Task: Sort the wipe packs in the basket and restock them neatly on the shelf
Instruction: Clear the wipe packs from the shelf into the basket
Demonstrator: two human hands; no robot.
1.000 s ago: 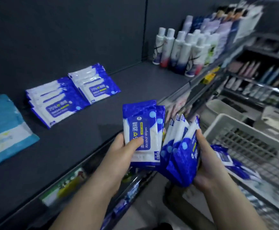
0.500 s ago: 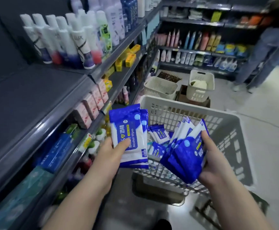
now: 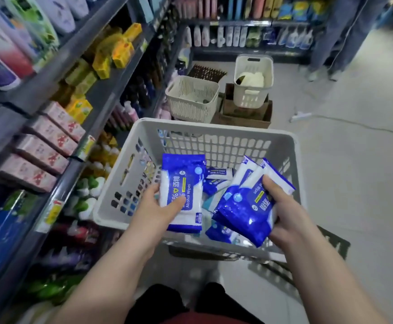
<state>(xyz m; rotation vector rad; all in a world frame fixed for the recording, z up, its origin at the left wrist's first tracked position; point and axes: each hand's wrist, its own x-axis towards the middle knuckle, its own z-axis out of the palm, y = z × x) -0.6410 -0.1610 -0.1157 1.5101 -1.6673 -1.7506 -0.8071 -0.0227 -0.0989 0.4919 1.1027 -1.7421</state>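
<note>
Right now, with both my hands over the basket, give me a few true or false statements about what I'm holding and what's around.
The left hand holds stacked packs, label up, above the grey basket. True.
The right hand is empty. False: it grips a fanned bundle of packs.
The grey basket has nothing inside. False: loose packs lie at its bottom.
A cream basket stands on the floor beyond it. True.
</note>
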